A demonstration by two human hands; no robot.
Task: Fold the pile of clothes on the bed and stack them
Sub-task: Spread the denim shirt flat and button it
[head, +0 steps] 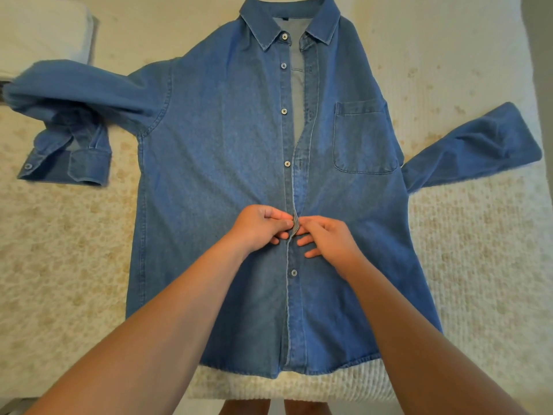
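Both forearms reach up from the bottom edge of the head view and meet at the middle of the denim shirt (224, 181). I note the left hand (259, 224) with fingers curled, thumb and forefinger pinching the button-side edge of the placket (294, 226). Right hand (326, 239) pinches the buttonhole-side edge at the same spot; its lower fingers are spread and rest on the cloth. The two hands touch each other across the placket.

Shirt lies front up, spread flat on the bed (478, 235), collar (287, 22) pointing away from me, hem near the bed's close edge. Below the hands the front lies closed; above them it gapes in a narrow V, showing paler inner cloth. One button (293, 272) sits just below the hands, four more run up toward the collar. Chest pocket (363, 137) is on the right panel. Left-side sleeve (74, 109) is doubled back, cuff (86, 167) lying toward me. Right-side sleeve (472, 145) runs out sideways.

A white pillow (42, 31) sits at upper left, touching the sleeve's far fold. Bed cover is cream, textured, with a faint tan pattern.
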